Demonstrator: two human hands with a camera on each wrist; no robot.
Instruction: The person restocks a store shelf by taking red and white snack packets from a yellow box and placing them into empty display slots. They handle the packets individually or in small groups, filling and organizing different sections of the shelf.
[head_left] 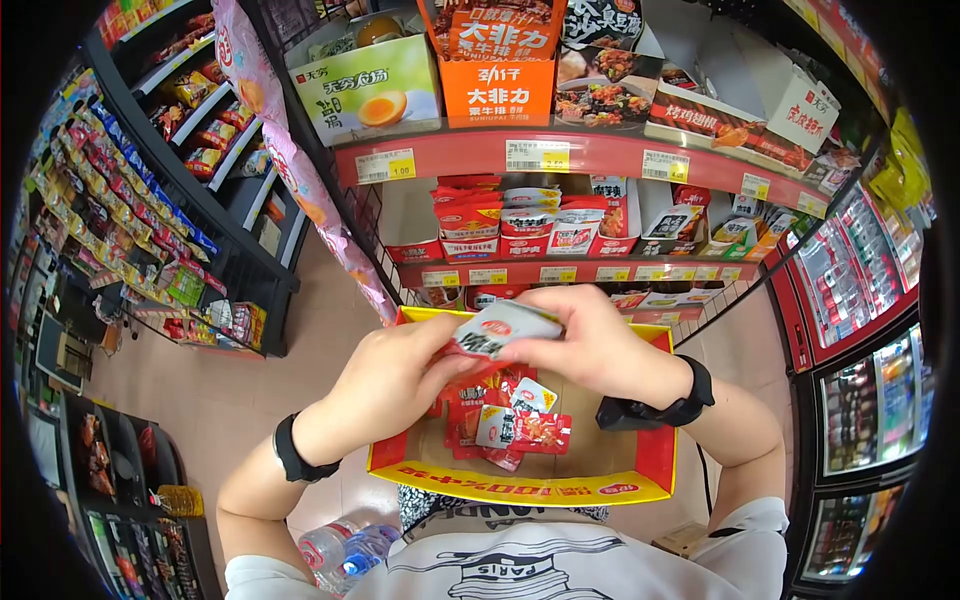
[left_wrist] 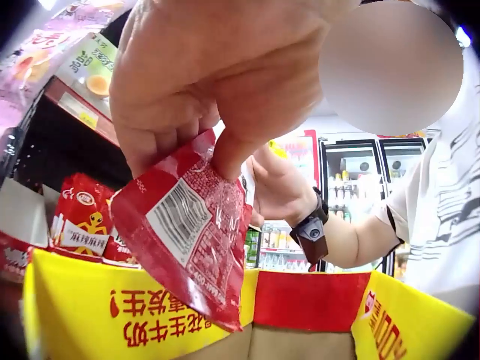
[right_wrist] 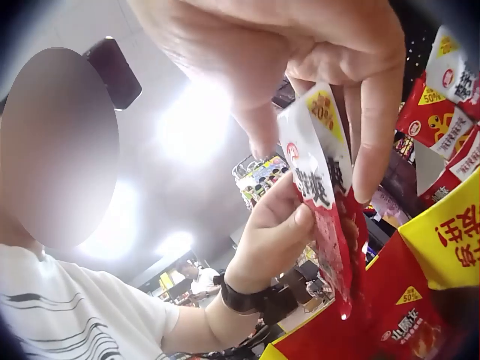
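Note:
Both hands are together over a red-and-yellow box (head_left: 640, 485). The left hand (head_left: 395, 375) pinches the lower end of red-and-white snack packets (head_left: 500, 330), while the right hand (head_left: 590, 345) grips their upper white end. In the left wrist view, the left hand (left_wrist: 217, 75) holds a red packet (left_wrist: 180, 225) with its barcode side showing. The right wrist view has two packets (right_wrist: 319, 165) side by side, between the thumb and fingers of the right hand (right_wrist: 300, 52), with the left hand (right_wrist: 270, 225) pinching lower down. Several loose packets (head_left: 540, 430) lie inside the box.
Shelves of boxed snacks stand in front, with a price rail (head_left: 480, 158) and packets (head_left: 530, 220) in display boxes. Hanging snack bags (head_left: 130, 190) are at the left, and drink coolers (head_left: 870, 400) at the right. Bottles (head_left: 345, 550) stand on the floor beside the person.

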